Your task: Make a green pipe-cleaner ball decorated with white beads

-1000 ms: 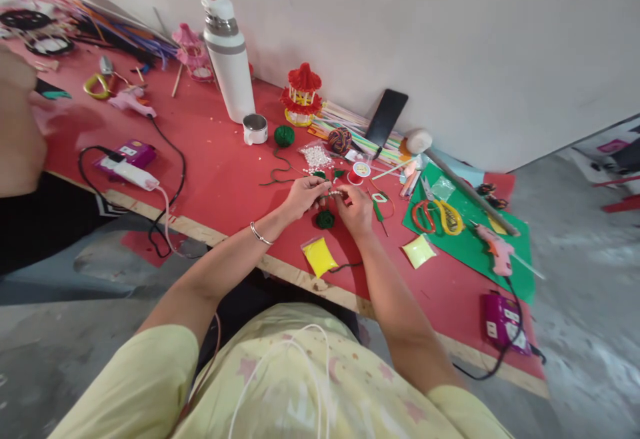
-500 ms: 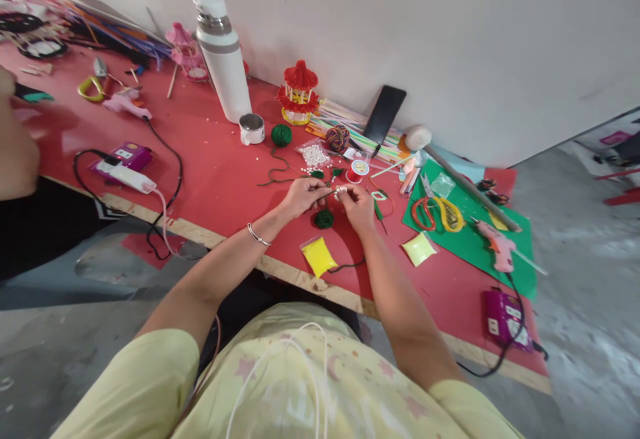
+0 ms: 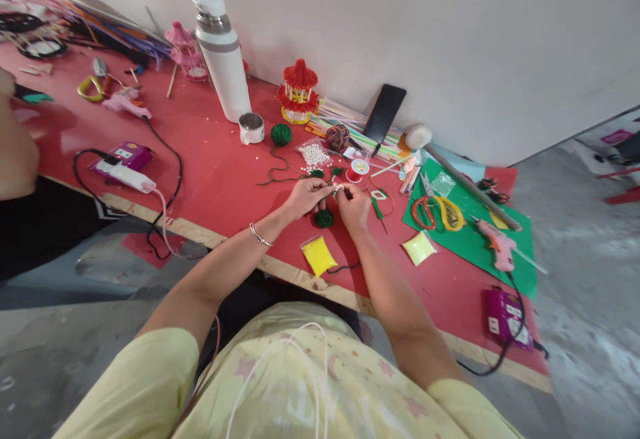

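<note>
Between my two hands is a small cluster of white beads (image 3: 339, 188). My left hand (image 3: 309, 197) pinches at its left side, fingers closed. The fingers of my right hand (image 3: 354, 207) are closed on the beads from the right. Just below them lies a dark green yarn coil (image 3: 324, 218) on the red table. Behind the hands are an open bag of white beads (image 3: 314, 154), a red thread spool (image 3: 358, 170) and a green yarn ball (image 3: 281, 135). A green-handled hook (image 3: 377, 208) lies right of my right hand.
Near the front edge is a yellow packet (image 3: 319, 257). To the right, scissors (image 3: 438, 213) and a pink glue gun (image 3: 496, 245) rest on a green sheet. A white thermos (image 3: 223, 65) and a red pavilion model (image 3: 299, 92) stand behind. Another person's arm (image 3: 17, 139) is at left.
My right hand has shifted slightly left, bringing the fingers of both hands closer together at the beads. The things on the table have stayed in place.
</note>
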The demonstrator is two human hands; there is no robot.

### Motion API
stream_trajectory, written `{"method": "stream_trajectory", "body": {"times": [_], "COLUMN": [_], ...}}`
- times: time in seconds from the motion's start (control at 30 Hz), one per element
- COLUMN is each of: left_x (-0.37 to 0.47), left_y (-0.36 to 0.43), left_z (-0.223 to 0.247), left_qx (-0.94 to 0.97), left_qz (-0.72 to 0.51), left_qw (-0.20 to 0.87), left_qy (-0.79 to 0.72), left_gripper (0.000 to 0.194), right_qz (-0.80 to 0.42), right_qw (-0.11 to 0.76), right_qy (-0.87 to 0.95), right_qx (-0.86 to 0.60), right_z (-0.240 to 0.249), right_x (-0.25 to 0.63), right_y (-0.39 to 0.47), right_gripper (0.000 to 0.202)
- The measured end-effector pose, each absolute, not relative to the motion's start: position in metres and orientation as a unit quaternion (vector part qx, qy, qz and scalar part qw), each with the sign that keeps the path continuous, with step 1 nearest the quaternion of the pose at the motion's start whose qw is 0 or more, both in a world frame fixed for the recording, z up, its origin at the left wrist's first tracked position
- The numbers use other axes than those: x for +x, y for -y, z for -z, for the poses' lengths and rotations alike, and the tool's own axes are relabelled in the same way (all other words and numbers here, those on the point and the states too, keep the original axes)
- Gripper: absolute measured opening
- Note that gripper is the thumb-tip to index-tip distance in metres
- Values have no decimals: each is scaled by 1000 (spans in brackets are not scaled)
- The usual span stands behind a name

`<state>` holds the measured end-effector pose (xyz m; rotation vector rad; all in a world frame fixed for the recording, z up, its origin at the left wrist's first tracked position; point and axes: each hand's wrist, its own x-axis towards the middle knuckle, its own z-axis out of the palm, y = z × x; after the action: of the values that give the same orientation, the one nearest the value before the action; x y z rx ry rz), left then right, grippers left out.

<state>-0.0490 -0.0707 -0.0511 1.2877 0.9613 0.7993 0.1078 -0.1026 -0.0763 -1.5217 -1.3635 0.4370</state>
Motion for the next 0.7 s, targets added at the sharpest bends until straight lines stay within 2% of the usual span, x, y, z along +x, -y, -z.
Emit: {"method": "stream_trajectory", "body": {"times": [0.13,0.27,0.43,0.57,0.7], "left_x": [-44,-46,-49,-49,-51], "left_y": [71,70,69,69,69], "left_z": [55,54,52,50,46], "left_qx": [581,567,544,539,511], "left_qz": [-343,-361,-366,-360,-378], "left_qw": [592,561,578,586,602], "left_qy": [-440,-482,-486,-486,-483], "left_gripper": [22,18,17,15,18], "right_qz": [-215,-362,-506,-535,-499], "right_qw": [517,527,533,529,531], "right_qy": [557,504,418,421,455], "right_qx": [-613,-581,-534,-506,-513], "right_z": [72,65,60,58,58], "right_x": [107,114,125,122,116], "right_y": [102,103,103,105,105], "right_gripper": [23,28,29,27,25]}}
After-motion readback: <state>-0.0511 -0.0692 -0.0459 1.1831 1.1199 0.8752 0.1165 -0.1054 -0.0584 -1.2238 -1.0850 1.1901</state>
